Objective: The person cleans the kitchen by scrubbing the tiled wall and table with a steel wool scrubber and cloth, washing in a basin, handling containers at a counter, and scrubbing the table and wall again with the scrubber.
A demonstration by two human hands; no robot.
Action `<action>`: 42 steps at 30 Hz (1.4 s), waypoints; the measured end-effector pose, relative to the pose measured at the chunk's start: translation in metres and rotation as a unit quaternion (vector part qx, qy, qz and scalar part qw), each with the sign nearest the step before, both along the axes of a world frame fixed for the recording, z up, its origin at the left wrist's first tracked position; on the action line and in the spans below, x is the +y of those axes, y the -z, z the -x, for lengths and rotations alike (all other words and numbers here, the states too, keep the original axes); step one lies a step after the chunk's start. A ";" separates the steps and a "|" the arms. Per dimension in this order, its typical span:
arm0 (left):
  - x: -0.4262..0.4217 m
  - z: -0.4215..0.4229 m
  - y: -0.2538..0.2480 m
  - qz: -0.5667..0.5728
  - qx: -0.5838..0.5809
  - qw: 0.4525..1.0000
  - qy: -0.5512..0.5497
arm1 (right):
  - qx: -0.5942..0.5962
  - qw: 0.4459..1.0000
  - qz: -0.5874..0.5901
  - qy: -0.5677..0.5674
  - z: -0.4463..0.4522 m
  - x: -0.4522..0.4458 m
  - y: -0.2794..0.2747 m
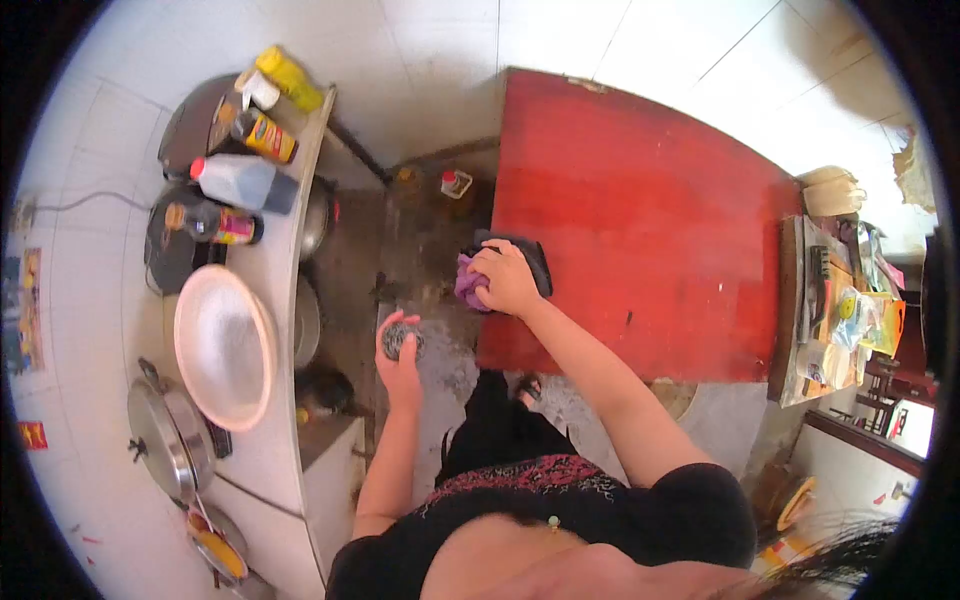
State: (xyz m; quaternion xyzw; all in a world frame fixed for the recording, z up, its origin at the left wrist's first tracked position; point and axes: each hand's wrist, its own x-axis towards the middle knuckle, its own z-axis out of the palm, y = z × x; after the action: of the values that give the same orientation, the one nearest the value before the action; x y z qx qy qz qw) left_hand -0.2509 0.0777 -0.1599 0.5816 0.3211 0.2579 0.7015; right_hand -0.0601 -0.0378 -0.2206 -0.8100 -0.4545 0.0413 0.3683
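My left hand (401,372) is closed around a grey steel wool scrubber (402,340), held over the floor to the left of the red table (640,220). At the table's left edge, my right hand (507,278) grips a bunched purple cloth (468,287). A dark, folded-looking piece (540,266) lies against the same hand on the tabletop; whether it belongs to the purple cloth I cannot tell. Part of the purple cloth sticks out past the edge, and the fingers cover the rest.
Along the left counter (285,330) stand a pinkish basin (225,350), a lidded pot (172,440) and several sauce bottles (240,183). A wooden shelf (790,310) with packets borders the table's right side. A red-capped bottle (455,183) sits on the floor behind.
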 end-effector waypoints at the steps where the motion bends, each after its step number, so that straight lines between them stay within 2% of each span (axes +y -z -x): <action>1: -0.005 0.009 -0.001 -0.007 -0.003 1.000 -0.005 | 0.002 1.000 -0.007 -0.017 0.014 -0.005 0.002; 6: -0.036 0.049 -0.001 -0.022 0.009 0.999 -0.022 | 0.040 0.992 -0.041 -0.114 0.063 -0.034 0.008; 11: -0.069 0.068 0.001 -0.056 0.026 0.998 -0.007 | 0.090 0.972 -0.070 -0.205 0.071 -0.079 0.015; 17: -0.090 0.060 -0.008 -0.047 0.029 0.998 0.012 | 0.073 0.976 -0.067 -0.195 0.053 -0.198 0.003; 19: -0.094 0.052 -0.010 -0.045 0.034 0.998 0.021 | 0.065 0.989 -0.056 -0.120 0.045 -0.254 -0.001; 23: -0.087 0.040 -0.003 -0.050 0.046 0.997 0.041 | 0.001 0.990 0.013 0.140 0.026 -0.370 0.010; 26: -0.079 0.026 0.003 -0.046 0.039 0.997 0.052 | -0.032 0.942 0.031 0.332 0.003 -0.414 0.020; 29: -0.073 0.005 -0.008 -0.001 0.027 0.997 0.066 | -0.064 0.861 -0.092 0.496 -0.002 -0.363 -0.010; 31: -0.064 -0.008 -0.011 0.002 0.007 0.997 0.074 | -0.098 0.846 -0.089 0.517 0.014 -0.320 -0.026; 32: -0.059 -0.016 -0.012 -0.007 0.010 0.996 0.084 | -0.134 0.844 -0.028 0.519 0.029 -0.302 -0.021; 33: -0.056 -0.027 -0.011 -0.009 0.012 0.995 0.094 | -0.097 0.852 0.004 0.515 0.044 -0.289 -0.012; 35: -0.053 -0.045 -0.009 -0.017 0.019 0.993 0.115 | -0.027 0.819 0.175 0.545 0.077 -0.267 0.002; 37: -0.057 -0.069 -0.018 -0.041 0.016 0.987 0.154 | -0.016 0.784 0.214 0.583 0.084 -0.279 0.010; 42: -0.076 -0.108 -0.028 -0.069 0.029 0.977 0.198 | -0.035 0.636 0.177 0.751 0.045 -0.371 0.032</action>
State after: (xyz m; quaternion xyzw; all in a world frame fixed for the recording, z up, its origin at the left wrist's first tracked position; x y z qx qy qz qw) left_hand -0.1434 0.0014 -0.1317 0.6877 0.2017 0.1181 0.6873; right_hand -0.1056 -0.4091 -0.2526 -0.9226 0.3133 -0.1985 0.1061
